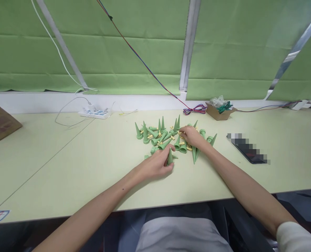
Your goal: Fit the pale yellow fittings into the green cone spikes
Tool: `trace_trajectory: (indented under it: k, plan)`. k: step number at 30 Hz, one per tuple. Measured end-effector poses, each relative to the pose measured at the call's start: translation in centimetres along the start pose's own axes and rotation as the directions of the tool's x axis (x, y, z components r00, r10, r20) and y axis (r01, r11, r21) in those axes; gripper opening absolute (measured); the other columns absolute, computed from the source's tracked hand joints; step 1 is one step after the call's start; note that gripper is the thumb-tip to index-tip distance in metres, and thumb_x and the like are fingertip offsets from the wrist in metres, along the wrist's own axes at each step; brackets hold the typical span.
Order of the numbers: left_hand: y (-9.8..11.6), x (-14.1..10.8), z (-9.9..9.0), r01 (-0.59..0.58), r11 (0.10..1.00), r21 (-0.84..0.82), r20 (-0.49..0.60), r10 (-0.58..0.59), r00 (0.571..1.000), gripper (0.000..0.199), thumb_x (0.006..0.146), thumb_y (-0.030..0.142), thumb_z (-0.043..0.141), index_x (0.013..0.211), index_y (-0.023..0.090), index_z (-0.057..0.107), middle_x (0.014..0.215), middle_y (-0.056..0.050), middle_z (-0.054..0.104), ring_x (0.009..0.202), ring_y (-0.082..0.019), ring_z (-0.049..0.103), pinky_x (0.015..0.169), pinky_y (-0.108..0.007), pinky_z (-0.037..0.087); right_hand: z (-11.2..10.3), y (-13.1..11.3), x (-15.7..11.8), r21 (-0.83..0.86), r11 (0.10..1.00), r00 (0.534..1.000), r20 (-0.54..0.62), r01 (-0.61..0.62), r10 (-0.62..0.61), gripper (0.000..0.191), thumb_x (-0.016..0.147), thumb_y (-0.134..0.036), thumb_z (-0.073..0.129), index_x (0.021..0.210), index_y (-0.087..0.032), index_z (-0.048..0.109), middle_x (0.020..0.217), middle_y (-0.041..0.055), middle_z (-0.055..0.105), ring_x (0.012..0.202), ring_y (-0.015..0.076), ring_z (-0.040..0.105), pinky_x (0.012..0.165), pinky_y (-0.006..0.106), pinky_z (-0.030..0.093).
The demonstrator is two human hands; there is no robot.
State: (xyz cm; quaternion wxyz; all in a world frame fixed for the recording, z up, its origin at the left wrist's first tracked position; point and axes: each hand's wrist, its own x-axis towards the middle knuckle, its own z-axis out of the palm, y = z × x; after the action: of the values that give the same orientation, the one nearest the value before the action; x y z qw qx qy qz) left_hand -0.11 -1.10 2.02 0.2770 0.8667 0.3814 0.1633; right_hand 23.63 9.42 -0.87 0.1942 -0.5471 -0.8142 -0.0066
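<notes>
Several green cones with small yellow parts among them lie in a loose pile on the pale table [92,168]. Some cones, such as the green cone [145,133] at the pile's left, stand point up; others lie on their sides. My left hand [162,162] is at the near edge of the pile, its fingers curled round an upright green cone [170,157]. My right hand [192,135] reaches into the pile's right part, thumb and fingertips pinched together near the yellow pieces. Whatever lies between those fingertips is too small to make out.
A black phone [247,148] lies right of the pile. Behind are a small cardboard box [220,113] with plastic and green material, coiled red and blue wires [196,109], and a white power strip [95,113]. A brown paper bag [0,122] is at far left.
</notes>
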Motion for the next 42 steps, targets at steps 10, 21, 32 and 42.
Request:
trace_trajectory:
  k: [10,21,32,42]
  plan:
    - [-0.4,0.0,0.2,0.010,1.000,0.029,0.009,-0.010,1.000,0.043,0.087,0.025,0.049,0.129,0.025,0.039,0.075,0.002,0.060,0.063,-0.017,0.056,0.052,-0.025,0.033,0.4,-1.3,0.4,-0.134,0.988,0.995,0.056,-0.075,0.083,0.020,0.096,-0.014,0.049,0.101,-0.014,0.068,0.102,0.0167,0.068,0.101,0.0272,0.061,0.078,0.032,0.042]
    - [-0.3,0.0,0.1,0.009,1.000,0.013,0.011,-0.010,1.000,0.043,0.087,0.027,0.049,0.130,0.025,0.039,0.080,0.001,0.063,0.065,-0.017,0.057,0.054,-0.026,0.037,0.4,-1.6,0.4,-0.185,0.976,0.982,0.123,-0.118,0.142,0.023,0.100,-0.017,0.043,0.101,-0.011,0.066,0.106,0.0163,0.063,0.100,0.0244,0.059,0.083,0.030,0.042]
    - [-0.8,0.1,0.1,0.012,0.998,-0.067,-0.068,-0.017,0.998,0.046,0.086,0.025,0.051,0.130,0.023,0.041,0.082,0.001,0.065,0.066,-0.016,0.054,0.057,-0.027,0.040,0.3,-1.7,0.4,-0.205,0.970,0.979,0.129,-0.131,0.160,0.028,0.096,-0.004,0.038,0.103,-0.009,0.064,0.106,0.0176,0.061,0.101,0.0259,0.058,0.081,0.031,0.041]
    - [-1.2,0.9,-0.3,0.033,0.939,-0.341,-0.191,-0.104,0.976,0.028,0.090,0.034,0.055,0.113,0.021,0.050,0.063,0.005,0.052,0.051,-0.012,0.050,0.050,-0.025,0.039,-1.2,-2.7,-0.7,-0.074,0.989,0.989,-0.089,-0.127,0.120,0.032,0.083,0.005,0.041,0.100,-0.013,0.062,0.096,0.0144,0.058,0.092,0.0263,0.057,0.076,0.032,0.044]
